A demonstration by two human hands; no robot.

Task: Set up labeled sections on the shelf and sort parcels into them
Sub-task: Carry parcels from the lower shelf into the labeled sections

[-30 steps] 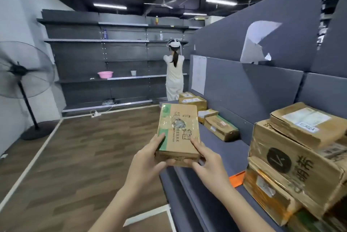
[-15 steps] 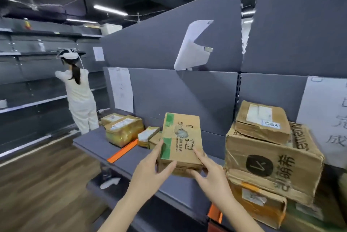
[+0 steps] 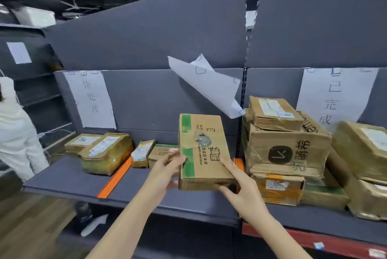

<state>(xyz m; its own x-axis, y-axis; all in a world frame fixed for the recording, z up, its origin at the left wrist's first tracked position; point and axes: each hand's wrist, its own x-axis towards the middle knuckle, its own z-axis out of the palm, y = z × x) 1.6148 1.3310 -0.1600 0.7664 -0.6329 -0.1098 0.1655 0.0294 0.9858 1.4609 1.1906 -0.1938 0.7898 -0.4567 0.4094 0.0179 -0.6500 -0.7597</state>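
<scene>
A cardboard box (image 3: 204,149) with a green band and printed characters was held in the air above the middle part of the grey shelf (image 3: 69,177), tilted with its top face towards the camera and clear of the shelf board. The box was grasped by both hands. The left hand (image 3: 167,171) was closed on its left edge, thumb on the top face and fingers beneath. The right hand (image 3: 240,189) was clasped round its near right corner, the index finger laid along the right side.

Two orange strips were seen lying across the shelf, one (image 3: 114,177) towards its left and one (image 3: 238,163) towards its right, largely hidden behind the box. On the shelf's left part two taped parcels (image 3: 106,154) were set, and two small parcels (image 3: 142,153) at the back of its middle part. A stack of parcels (image 3: 284,149) was piled on its right part.

On the shelf's back panel a handwritten sheet (image 3: 90,99) was fixed at the left and another (image 3: 333,95) at the right; a third sheet (image 3: 207,85) was hanging half peeled at the middle. A person in white (image 3: 16,129) was partly seen beyond the shelf's left end.
</scene>
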